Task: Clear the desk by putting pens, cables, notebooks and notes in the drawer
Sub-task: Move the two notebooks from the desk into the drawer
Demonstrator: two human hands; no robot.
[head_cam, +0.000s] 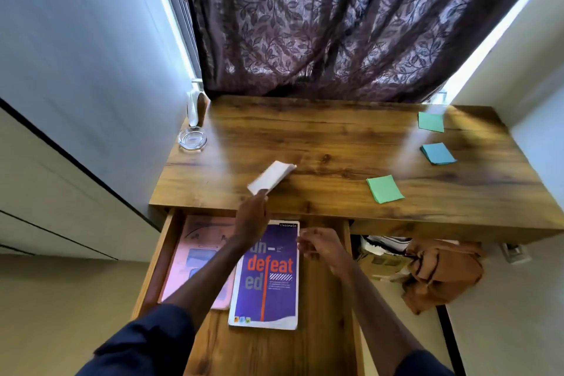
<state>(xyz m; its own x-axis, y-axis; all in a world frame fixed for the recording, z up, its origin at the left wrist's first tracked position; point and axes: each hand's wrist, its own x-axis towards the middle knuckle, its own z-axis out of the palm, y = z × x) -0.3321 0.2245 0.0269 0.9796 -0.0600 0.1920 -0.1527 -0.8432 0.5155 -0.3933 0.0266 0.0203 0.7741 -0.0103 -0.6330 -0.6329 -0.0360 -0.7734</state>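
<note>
the white pad [271, 177] is pinched at its near corner by the left hand [252, 217], whose fingers [263, 195] are closed on that corner; the rest of the pad sticks out beyond them, up and to the right, its long axis running diagonally away from the person. it is blurred, and whether its far end touches the wood or hangs just above it cannot be told. it sits over the front part of the worktop [335, 143], just behind the front edge, with the open drawer [323, 284] directly below and nearer the person. so the drawer lies toward the body from the pad, and bringing it home looks like a short pull back and down.

the left arm reaches forward across the drawer, passing over a pink notebook [189, 253] and the corner of a purple notebook [268, 278], both lying flat inside. the right hand [320, 246] hangs over the drawer beside the purple notebook's top right corner, fingers loosely curled and holding nothing.

well to the right on the worktop lie three sticky-note pads: a green one [385, 189] nearest the front, a blue one [438, 153] behind it, and a teal one [431, 121] near the back. the right hand is the nearer one for those. a glass ashtray [192, 139] stands at the back left corner.
</note>
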